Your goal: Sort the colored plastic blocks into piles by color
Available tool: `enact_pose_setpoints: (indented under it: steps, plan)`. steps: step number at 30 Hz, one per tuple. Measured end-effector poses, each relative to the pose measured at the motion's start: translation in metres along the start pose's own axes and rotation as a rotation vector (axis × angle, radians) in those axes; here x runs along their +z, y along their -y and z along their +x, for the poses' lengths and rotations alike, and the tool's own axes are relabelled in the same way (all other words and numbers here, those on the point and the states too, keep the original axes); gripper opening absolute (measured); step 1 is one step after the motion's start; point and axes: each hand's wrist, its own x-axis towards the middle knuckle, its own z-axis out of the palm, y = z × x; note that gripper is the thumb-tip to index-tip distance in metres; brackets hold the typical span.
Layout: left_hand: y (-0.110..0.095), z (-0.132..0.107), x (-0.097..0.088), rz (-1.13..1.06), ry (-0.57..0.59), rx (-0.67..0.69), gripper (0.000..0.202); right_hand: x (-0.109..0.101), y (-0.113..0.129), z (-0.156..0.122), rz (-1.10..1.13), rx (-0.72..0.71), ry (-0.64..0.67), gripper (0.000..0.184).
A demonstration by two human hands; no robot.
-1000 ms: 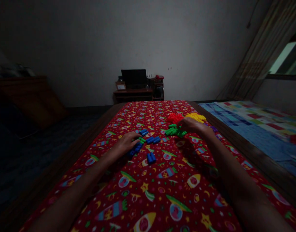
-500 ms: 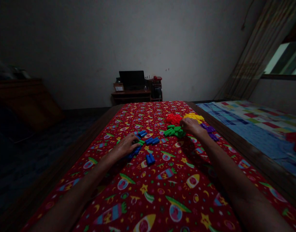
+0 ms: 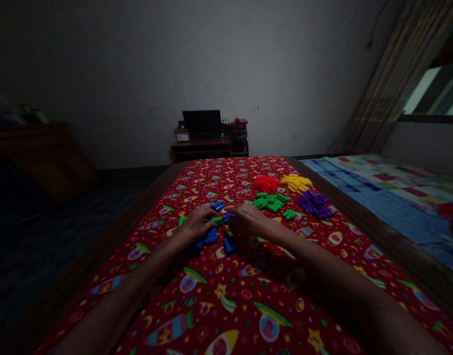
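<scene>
The left hand [image 3: 197, 223] pinches a green block [image 3: 217, 221] left of the green pile [image 3: 272, 201]. The right hand's [image 3: 248, 218] grip, just beside it, is indeterminate. Light, steady pressure should avoid disturbing adjacent blue blocks [image 3: 210, 236].

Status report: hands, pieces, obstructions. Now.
Left hand pinching green piece. Right hand close by, fingers at blue piece, grip unclear. Loose blue pieces crowd both hands, partly hidden.
</scene>
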Motion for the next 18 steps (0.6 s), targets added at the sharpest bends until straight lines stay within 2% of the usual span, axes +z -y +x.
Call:
enact_pose_setpoints:
  steps: [2, 4, 7, 10, 12, 14, 18]
  plan:
    - [-0.008, 0.000, 0.001, -0.063, -0.048, -0.013, 0.020, 0.011, 0.003, 0.000, 0.032, 0.007, -0.021, 0.031]
    - [-0.016, 0.000, 0.001, -0.148, -0.095, -0.019, 0.025, 0.008, 0.005, 0.002, 0.050, 0.044, -0.005, 0.024]
    - [-0.026, 0.000, -0.002, -0.253, -0.126, 0.013, 0.033, -0.020, 0.003, 0.005, 0.070, 0.122, 0.063, 0.017]
    - [-0.025, 0.001, -0.013, -0.201, -0.130, 0.061, 0.035, -0.060, -0.016, 0.002, 0.074, 0.254, 0.203, 0.017]
    - [-0.017, 0.002, -0.023, -0.093, -0.133, 0.082, 0.032, -0.083, -0.039, -0.007, 0.044, 0.386, 0.343, 0.015]
    - [-0.003, 0.003, -0.033, 0.002, -0.149, 0.062, 0.032, -0.096, -0.061, -0.018, 0.015, 0.502, 0.443, 0.015]
    - [0.038, 0.002, -0.047, 0.104, -0.160, -0.088, 0.037, -0.102, -0.086, -0.032, -0.024, 0.653, 0.493, 0.018]
